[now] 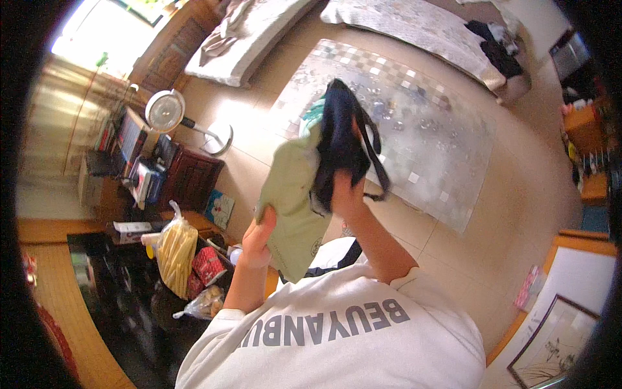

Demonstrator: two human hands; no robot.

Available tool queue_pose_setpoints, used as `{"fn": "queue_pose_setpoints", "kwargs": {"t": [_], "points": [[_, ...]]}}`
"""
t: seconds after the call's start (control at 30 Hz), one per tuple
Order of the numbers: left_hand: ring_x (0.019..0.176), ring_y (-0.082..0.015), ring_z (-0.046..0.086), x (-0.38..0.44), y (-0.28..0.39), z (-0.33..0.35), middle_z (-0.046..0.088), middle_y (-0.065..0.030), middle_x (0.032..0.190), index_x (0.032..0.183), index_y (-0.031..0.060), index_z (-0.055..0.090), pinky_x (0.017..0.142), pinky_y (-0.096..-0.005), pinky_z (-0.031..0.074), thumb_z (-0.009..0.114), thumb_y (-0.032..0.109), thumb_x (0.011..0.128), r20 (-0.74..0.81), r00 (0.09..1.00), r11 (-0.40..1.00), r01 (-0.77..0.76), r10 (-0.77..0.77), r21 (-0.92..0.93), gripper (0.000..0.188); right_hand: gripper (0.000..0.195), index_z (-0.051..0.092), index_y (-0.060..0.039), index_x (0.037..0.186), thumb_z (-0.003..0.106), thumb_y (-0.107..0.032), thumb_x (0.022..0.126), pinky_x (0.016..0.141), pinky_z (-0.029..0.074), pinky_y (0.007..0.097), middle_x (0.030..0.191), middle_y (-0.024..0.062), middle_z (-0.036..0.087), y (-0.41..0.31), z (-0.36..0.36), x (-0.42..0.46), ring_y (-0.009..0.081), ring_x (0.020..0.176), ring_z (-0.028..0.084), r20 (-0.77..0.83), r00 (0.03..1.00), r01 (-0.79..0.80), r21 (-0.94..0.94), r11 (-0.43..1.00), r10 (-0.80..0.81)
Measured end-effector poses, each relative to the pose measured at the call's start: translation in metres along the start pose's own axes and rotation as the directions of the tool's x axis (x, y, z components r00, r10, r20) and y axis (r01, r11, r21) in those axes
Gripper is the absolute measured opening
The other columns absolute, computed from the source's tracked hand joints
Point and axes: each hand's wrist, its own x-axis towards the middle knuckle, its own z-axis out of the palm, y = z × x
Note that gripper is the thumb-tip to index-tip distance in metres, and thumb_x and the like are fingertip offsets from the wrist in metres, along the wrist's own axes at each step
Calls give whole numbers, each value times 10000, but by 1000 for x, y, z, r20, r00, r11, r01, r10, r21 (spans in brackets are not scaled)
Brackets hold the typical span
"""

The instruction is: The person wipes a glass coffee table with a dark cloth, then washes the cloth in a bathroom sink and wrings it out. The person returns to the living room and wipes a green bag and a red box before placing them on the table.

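Observation:
My left hand (260,238) grips the near left edge of a pale green, flat cloth or pouch-like item (294,189), thumb on top. Small dark print shows near its lower end. My right hand (347,194) is closed on a black fabric item with loose straps (340,131), perhaps a small bag. It is blurred and most of the fingers are hidden behind or inside it. The black item overlaps the green one's right side. Behind both, a bit of teal and white material (313,116) shows; what it belongs to I cannot tell.
A patterned mat (437,165) lies on the tiled floor ahead, with covered seats (413,36) beyond. A white fan (165,111) stands at left. On the black tabletop (121,291) are a bag of yellow sticks (177,253) and red packets (209,265). A framed picture (559,335) is at right.

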Motion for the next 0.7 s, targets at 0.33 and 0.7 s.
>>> {"fn": "queue_pose_setpoints", "kwargs": {"t": [0.33, 0.7], "points": [[1101, -287, 593, 85, 16, -16, 573, -150, 1288, 1357, 0, 460, 940, -419, 472, 471, 293, 979, 76, 987, 923, 161, -144, -349, 479, 545, 637, -36, 1151, 616, -507, 878, 734, 535, 309, 993, 90, 686, 112, -81, 24, 204, 795, 661, 196, 524, -781, 498, 377, 829], [981, -215, 620, 227, 38, -121, 627, -122, 1133, 1264, -32, 533, 848, -329, 506, 517, 467, 970, -418, 834, 783, 514, -361, 350, 580, 352, 669, -36, 1065, 773, -228, 789, 734, 528, 329, 938, 55, 685, 120, -160, -24, 170, 807, 637, -505, 585, -660, 158, 734, 634]]}}
